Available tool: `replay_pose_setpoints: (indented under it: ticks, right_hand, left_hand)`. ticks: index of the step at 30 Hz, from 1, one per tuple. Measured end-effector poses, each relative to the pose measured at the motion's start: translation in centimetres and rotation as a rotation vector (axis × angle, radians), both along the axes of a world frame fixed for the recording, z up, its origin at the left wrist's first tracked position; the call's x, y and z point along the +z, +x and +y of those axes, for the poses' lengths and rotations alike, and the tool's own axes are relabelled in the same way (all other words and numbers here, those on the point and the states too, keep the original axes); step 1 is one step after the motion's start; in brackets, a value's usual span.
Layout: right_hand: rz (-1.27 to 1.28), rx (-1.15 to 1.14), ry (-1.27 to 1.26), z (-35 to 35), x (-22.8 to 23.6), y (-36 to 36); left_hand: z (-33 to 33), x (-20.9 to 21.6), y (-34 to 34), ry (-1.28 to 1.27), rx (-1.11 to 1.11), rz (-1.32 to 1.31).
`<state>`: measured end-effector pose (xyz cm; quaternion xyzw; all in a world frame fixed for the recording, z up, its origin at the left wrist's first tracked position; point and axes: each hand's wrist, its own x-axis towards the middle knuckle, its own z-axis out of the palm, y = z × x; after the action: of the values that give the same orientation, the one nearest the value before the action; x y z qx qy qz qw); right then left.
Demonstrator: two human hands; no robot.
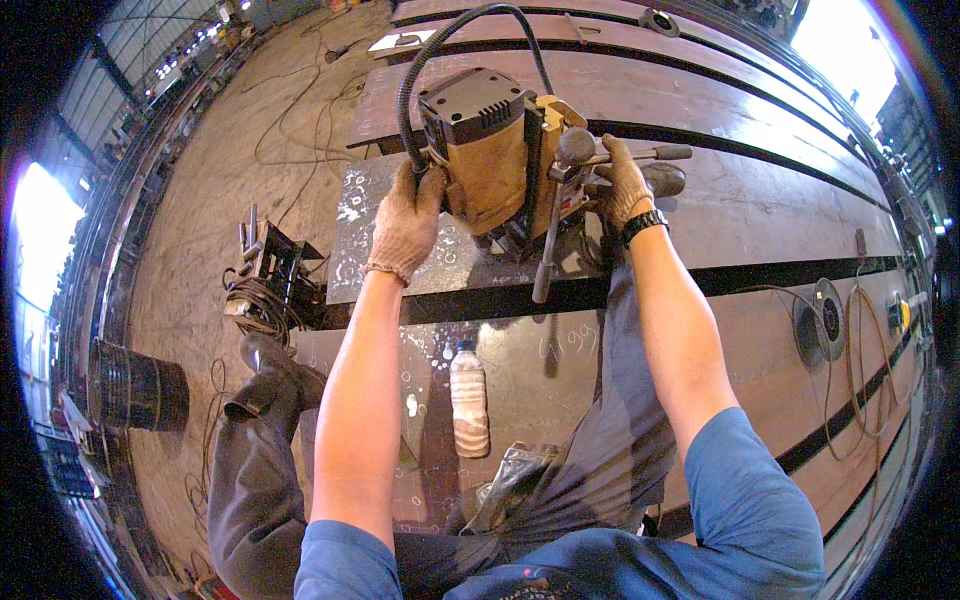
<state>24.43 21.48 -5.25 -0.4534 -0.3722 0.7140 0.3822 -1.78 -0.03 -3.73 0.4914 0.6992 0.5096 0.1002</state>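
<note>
a drilling machine [485, 165], tan with a black top, is situated between the person's two gloved hands, above a steel plate [740, 215]; whether its base touches the plate cannot be told. the left hand [406, 225] is closed on the machine's left side, near the lower end of a black ribbed conduit [406, 90] that arches over the machine. the right hand [627, 180] is curled at the machine's right side, beside the spoked handle [547, 235]; its fingertips are partly hidden, so what they close on cannot be told. a bottle [469, 405] stands or lies nearer the person than the machine. a black bucket [138, 388] is well apart to the machine's left, and a cable spool [820, 320] to its right.
</note>
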Motion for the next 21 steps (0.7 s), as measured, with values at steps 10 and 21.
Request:
replay_pose_setpoints:
  ticks: [10, 21]
  right_hand:
    - [0.089, 0.001, -0.07, -1.0, 0.5, -0.5]
    - [0.118, -0.03, -0.178, -1.3, 0.6, -1.3]
  left_hand:
    - [-0.3, 0.3, 0.7, 0.002, 0.025, -0.031]
    - [-0.6, 0.3, 0.7, -0.008, 0.065, -0.032]
